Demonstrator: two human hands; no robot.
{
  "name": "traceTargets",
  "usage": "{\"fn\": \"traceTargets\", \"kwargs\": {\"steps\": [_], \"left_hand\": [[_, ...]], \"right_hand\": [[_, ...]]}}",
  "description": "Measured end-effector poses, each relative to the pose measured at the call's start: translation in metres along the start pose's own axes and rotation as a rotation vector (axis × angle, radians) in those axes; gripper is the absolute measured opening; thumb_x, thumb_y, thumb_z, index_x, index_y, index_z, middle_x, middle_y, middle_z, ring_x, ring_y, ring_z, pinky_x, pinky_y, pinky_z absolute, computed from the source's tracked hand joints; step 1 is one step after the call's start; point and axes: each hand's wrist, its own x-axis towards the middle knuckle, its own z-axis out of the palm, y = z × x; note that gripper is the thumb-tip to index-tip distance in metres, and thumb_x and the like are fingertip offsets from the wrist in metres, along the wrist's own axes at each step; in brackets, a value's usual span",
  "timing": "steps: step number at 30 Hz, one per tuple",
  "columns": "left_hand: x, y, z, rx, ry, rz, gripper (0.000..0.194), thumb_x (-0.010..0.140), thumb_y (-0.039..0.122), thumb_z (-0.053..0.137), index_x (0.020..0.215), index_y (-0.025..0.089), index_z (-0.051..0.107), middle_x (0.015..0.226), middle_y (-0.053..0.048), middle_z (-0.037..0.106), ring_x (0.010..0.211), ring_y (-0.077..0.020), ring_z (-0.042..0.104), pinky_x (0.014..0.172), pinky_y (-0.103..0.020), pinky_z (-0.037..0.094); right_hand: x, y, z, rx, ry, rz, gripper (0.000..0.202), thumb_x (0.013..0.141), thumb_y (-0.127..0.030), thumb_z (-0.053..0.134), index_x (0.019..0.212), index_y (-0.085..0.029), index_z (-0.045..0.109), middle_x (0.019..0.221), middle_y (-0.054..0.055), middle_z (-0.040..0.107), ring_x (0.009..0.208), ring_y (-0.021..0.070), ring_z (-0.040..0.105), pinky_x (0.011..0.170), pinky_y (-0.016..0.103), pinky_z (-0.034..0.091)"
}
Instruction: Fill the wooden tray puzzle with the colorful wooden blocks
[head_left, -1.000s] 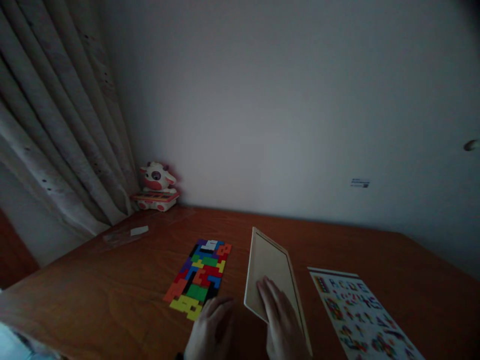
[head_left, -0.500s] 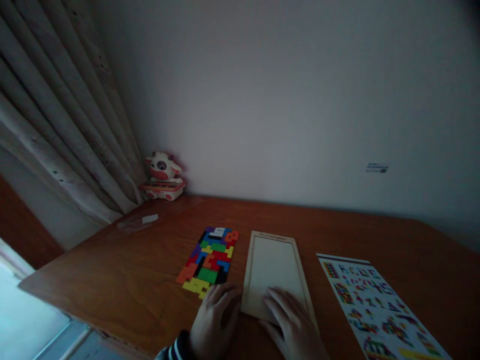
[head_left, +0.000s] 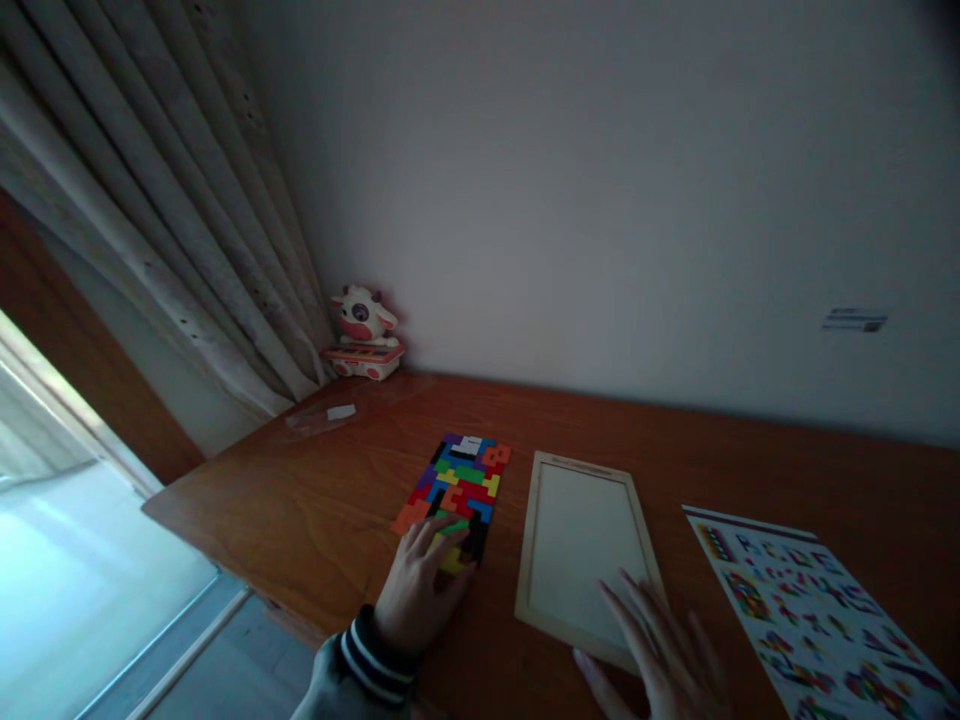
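Note:
A block of colourful tetromino-like puzzle pieces (head_left: 465, 480) lies flat on the wooden table, left of a shallow light-wood tray (head_left: 589, 540). My left hand (head_left: 421, 590), in a dark cuff with white stripes, rests over the near end of the pieces. Its fingers reach across the green and yellow ones and the thumb stands apart; no piece is seen lifted. My right hand (head_left: 664, 655) is spread over the tray's near right corner and holds nothing. Whether its fingertips touch the tray I cannot tell. The tray has no pieces in it.
A printed pattern sheet (head_left: 817, 610) lies to the right of the tray. At the back left corner stands a toy cow with a keyboard (head_left: 364, 335), beside clear plastic wrap with a white slip (head_left: 341, 412). A curtain (head_left: 172, 230) hangs at the left.
My left hand has moved from the tray's near left corner onto the puzzle pieces. The right hand's fingers have spread and shifted toward the tray's right edge. The view has turned left.

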Motion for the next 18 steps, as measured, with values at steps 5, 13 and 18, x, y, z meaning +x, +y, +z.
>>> {"fn": "traceTargets", "kwargs": {"steps": [5, 13, 18], "left_hand": [[-0.004, -0.011, 0.001, 0.085, -0.017, -0.025, 0.038, 0.083, 0.044, 0.068, 0.116, 0.026, 0.066, 0.124, -0.011, 0.063, 0.111, -0.0309, 0.061, 0.092, -0.050, 0.055], [-0.006, -0.016, 0.003, 0.058, 0.024, -0.106, 0.028, 0.093, 0.034, 0.056, 0.119, 0.026, 0.063, 0.127, -0.009, 0.060, 0.114, -0.0268, 0.059, 0.096, -0.046, 0.053], [-0.003, -0.048, -0.008, 0.057, 0.050, -0.104, 0.027, 0.095, 0.025, 0.048, 0.117, 0.024, 0.064, 0.120, -0.009, 0.064, 0.110, -0.0243, 0.060, 0.095, -0.043, 0.053]], "right_hand": [[-0.006, 0.006, 0.005, -0.005, -0.004, -0.043, 0.055, 0.082, -0.059, 0.055, 0.127, -0.028, 0.057, 0.130, 0.013, 0.063, 0.109, 0.0387, 0.064, 0.083, 0.059, 0.050], [0.001, 0.008, -0.003, 0.064, -0.028, -0.012, 0.042, 0.087, -0.053, 0.052, 0.120, -0.029, 0.061, 0.125, 0.011, 0.065, 0.107, 0.0321, 0.065, 0.079, 0.048, 0.055], [0.003, 0.006, -0.005, 0.090, -0.040, 0.014, 0.043, 0.088, -0.053, 0.051, 0.121, -0.027, 0.059, 0.123, 0.010, 0.066, 0.106, 0.0314, 0.065, 0.081, 0.047, 0.053]]}}
